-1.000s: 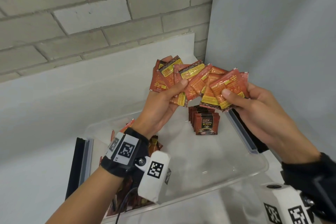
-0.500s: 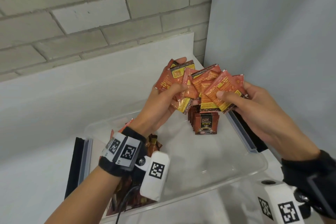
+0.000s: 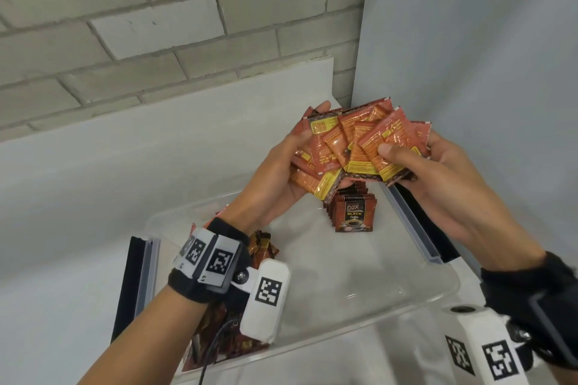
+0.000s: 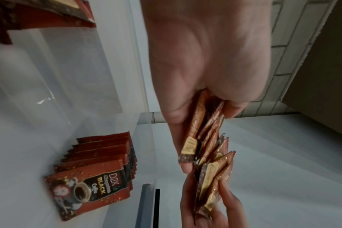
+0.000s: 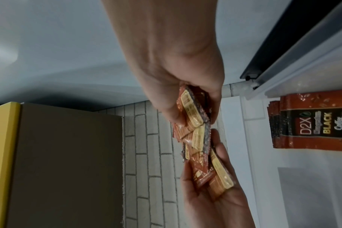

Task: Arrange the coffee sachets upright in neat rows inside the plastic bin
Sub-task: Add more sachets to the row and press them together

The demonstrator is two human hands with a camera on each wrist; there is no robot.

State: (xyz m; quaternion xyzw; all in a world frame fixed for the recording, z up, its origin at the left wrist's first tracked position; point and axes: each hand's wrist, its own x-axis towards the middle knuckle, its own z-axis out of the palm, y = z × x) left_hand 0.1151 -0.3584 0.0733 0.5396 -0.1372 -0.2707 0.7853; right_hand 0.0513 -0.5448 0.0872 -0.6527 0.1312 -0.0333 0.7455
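Both hands (image 3: 359,166) raised, fingers curled.

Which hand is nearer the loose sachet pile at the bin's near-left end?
Left. The left hand is up over the bin, its wrist above the loose pile; the right hand is over the opposite side.

A white table (image 3: 78,306) carries the clear plastic bin (image 3: 359,316) by the wall.

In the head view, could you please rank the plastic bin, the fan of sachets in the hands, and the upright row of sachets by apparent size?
1. Plastic bin, clearly largest.
2. Fan of sachets, gripped by the left hand and right hand; held nearer the camera, so it may look bigger than it is.
3. Upright row of sachets, smallest and partly hidden.
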